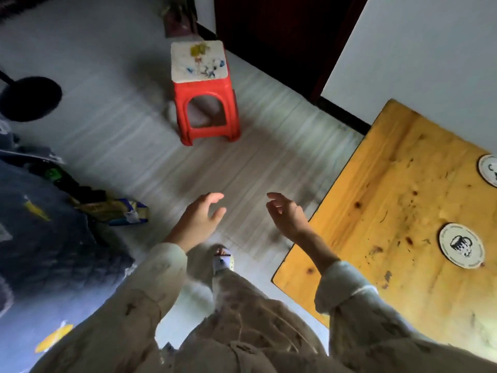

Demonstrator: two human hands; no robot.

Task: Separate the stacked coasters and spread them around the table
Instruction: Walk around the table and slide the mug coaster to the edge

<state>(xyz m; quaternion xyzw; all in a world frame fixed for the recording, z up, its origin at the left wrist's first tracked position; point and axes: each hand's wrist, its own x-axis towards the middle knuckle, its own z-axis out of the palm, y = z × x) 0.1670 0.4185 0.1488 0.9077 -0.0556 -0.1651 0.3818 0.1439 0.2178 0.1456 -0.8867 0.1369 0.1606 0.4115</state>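
Two round white coasters lie flat and apart on the yellow wooden table (390,184) at the right. One coaster (461,245) with a dark mug drawing sits near the table's front part. The other coaster (489,173) is cut off by the right edge of the view. My left hand (200,218) and my right hand (286,215) hover over the floor to the left of the table, both empty with fingers loosely spread. No stack of coasters is in view.
A red plastic stool (205,95) with a white patterned seat stands on the grey floor ahead. A dark bed cover (40,238) fills the left side, with a blue and yellow packet (126,211) beside it. A black round base (29,99) sits far left. My sandalled foot (222,261) is below my hands.
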